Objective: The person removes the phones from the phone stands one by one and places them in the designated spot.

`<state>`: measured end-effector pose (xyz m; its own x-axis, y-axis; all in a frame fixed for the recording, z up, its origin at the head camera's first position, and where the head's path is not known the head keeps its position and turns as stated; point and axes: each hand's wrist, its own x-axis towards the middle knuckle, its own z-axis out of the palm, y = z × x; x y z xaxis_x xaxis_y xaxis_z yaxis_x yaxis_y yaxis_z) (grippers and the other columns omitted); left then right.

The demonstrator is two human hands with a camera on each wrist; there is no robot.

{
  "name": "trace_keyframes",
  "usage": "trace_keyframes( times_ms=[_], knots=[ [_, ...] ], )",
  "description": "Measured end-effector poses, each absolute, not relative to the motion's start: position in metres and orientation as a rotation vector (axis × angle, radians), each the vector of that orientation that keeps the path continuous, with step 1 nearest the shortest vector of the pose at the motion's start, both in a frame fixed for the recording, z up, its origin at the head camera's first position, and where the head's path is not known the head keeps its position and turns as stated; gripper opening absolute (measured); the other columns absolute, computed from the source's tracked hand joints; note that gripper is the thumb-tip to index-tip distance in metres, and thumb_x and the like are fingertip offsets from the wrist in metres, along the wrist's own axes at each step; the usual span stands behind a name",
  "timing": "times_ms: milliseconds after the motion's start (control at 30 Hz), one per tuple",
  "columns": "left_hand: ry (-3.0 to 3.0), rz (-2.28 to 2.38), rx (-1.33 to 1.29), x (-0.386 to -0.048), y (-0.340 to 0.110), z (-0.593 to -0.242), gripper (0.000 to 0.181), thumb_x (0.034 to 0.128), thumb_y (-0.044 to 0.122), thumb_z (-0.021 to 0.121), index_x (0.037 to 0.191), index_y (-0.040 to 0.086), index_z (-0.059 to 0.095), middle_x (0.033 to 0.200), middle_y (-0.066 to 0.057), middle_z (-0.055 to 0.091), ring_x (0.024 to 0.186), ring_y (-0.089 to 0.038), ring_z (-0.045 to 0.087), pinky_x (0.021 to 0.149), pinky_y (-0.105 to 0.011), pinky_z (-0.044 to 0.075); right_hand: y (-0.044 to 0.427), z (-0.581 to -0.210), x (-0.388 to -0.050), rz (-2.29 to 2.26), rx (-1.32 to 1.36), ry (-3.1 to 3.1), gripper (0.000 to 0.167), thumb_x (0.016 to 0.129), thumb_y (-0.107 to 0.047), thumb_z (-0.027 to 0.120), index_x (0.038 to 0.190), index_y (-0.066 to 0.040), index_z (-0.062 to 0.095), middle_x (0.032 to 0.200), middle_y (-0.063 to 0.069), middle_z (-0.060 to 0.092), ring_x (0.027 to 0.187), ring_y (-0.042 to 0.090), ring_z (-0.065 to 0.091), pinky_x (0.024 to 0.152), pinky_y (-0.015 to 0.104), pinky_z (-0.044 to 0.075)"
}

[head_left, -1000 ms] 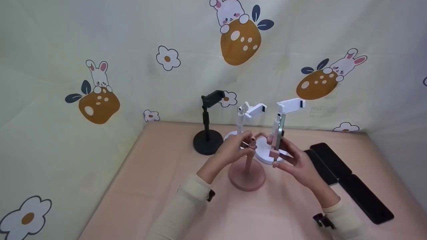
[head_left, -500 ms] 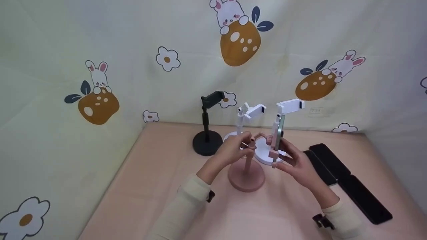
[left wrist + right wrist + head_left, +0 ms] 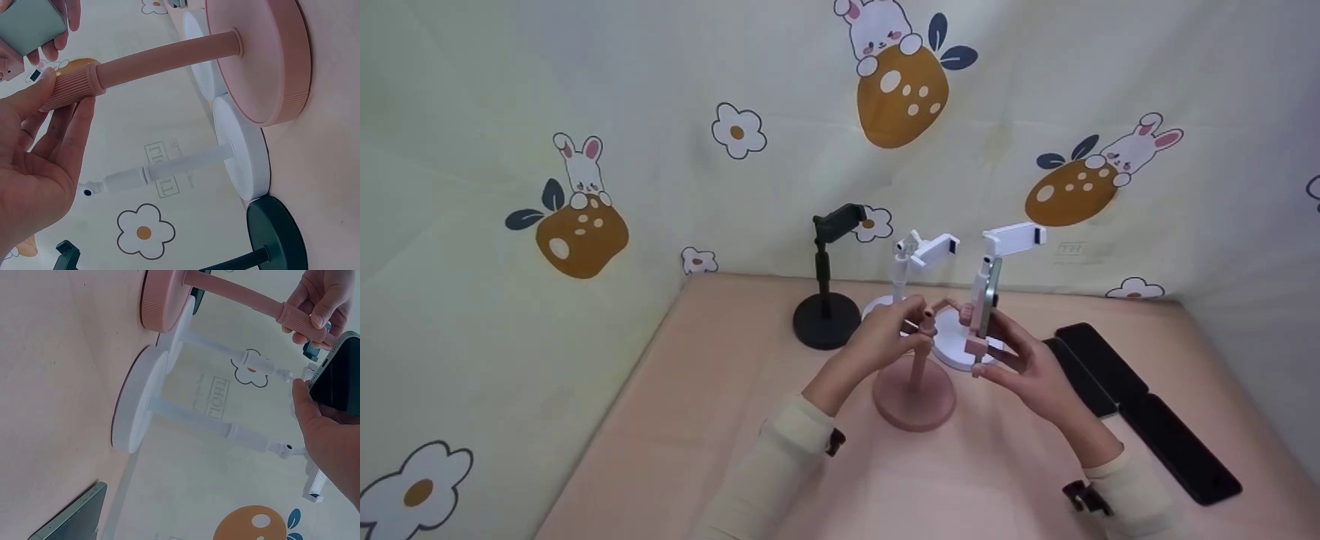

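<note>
My left hand (image 3: 877, 339) grips the pink phone stand (image 3: 915, 397) near the top of its upright pole. In the left wrist view the thumb and fingers pinch the ribbed collar (image 3: 76, 87). A light green phone (image 3: 988, 296) sits upright in the stand's pink clamp (image 3: 976, 343), seen nearly edge-on. My right hand (image 3: 1037, 371) holds that phone from the right, its thumb at the lower edge and fingers behind. The right wrist view shows the phone's dark screen (image 3: 340, 377) beside the thumb. The pink round base rests flat on the table.
A black phone stand (image 3: 826, 322) stands at the back left. Two white phone stands, one with its clamp (image 3: 936, 250) left and one with its clamp (image 3: 1015, 238) right, stand behind the hands. Several dark phones (image 3: 1102, 361) lie at the right. A patterned cloth (image 3: 780, 195) hangs behind.
</note>
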<state>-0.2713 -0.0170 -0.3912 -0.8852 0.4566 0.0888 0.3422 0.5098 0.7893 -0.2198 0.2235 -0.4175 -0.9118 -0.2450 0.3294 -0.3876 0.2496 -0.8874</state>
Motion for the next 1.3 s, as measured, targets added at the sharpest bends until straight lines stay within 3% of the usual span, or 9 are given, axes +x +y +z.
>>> trace_keyframes(
  times_ms=[300, 600, 767, 1000, 1300],
  knots=[
    [2.586, 1.380, 0.676, -0.269, -0.017, -0.395, 0.023, 0.0928, 0.016, 0.071, 0.110, 0.022, 0.057, 0.115, 0.002, 0.070, 0.113, -0.017, 0.067, 0.093, -0.028, 0.058, 0.224, -0.417, -0.220, 1.756, 0.624, -2.376, 0.082, 0.083, -0.001, 0.078, 0.153, -0.001, 0.034, 0.152, 0.023, 0.044, 0.123, -0.009, 0.053, 0.099, 0.014, 0.048],
    [2.625, 1.374, 0.654, -0.267, -0.016, -0.393, 0.023, 0.0933, 0.016, 0.070, 0.112, 0.022, 0.059, 0.116, 0.003, 0.070, 0.114, -0.014, 0.065, 0.098, -0.031, 0.056, 0.223, -0.415, -0.219, 1.738, 0.591, -2.406, 0.082, 0.084, -0.006, 0.078, 0.153, -0.005, 0.035, 0.153, 0.018, 0.045, 0.124, -0.009, 0.052, 0.101, 0.017, 0.048],
    [2.623, 1.424, 0.609, -0.262, -0.017, -0.387, 0.028, 0.0937, 0.017, 0.070, 0.119, 0.023, 0.060, 0.123, 0.002, 0.066, 0.120, -0.018, 0.064, 0.095, -0.029, 0.057, 0.224, -0.416, -0.220, 1.725, 0.601, -2.411, 0.082, 0.084, -0.006, 0.078, 0.154, -0.006, 0.035, 0.153, 0.018, 0.046, 0.124, -0.009, 0.052, 0.103, 0.022, 0.048],
    [2.670, 1.458, 0.619, -0.254, -0.020, -0.381, 0.037, 0.0925, 0.019, 0.072, 0.127, 0.022, 0.059, 0.133, 0.000, 0.062, 0.126, -0.018, 0.061, 0.104, -0.032, 0.052, 0.224, -0.415, -0.220, 1.725, 0.598, -2.413, 0.082, 0.084, -0.006, 0.079, 0.154, -0.005, 0.035, 0.153, 0.018, 0.046, 0.124, -0.008, 0.052, 0.104, 0.025, 0.048],
    [2.656, 1.558, 0.625, -0.247, -0.024, -0.375, 0.042, 0.0899, 0.014, 0.074, 0.129, 0.017, 0.058, 0.132, -0.002, 0.062, 0.125, -0.019, 0.061, 0.105, -0.036, 0.052, 0.225, -0.414, -0.218, 1.744, 0.576, -2.425, 0.082, 0.085, -0.008, 0.078, 0.154, -0.008, 0.035, 0.153, 0.016, 0.046, 0.124, -0.007, 0.053, 0.104, 0.025, 0.048]
  ],
)
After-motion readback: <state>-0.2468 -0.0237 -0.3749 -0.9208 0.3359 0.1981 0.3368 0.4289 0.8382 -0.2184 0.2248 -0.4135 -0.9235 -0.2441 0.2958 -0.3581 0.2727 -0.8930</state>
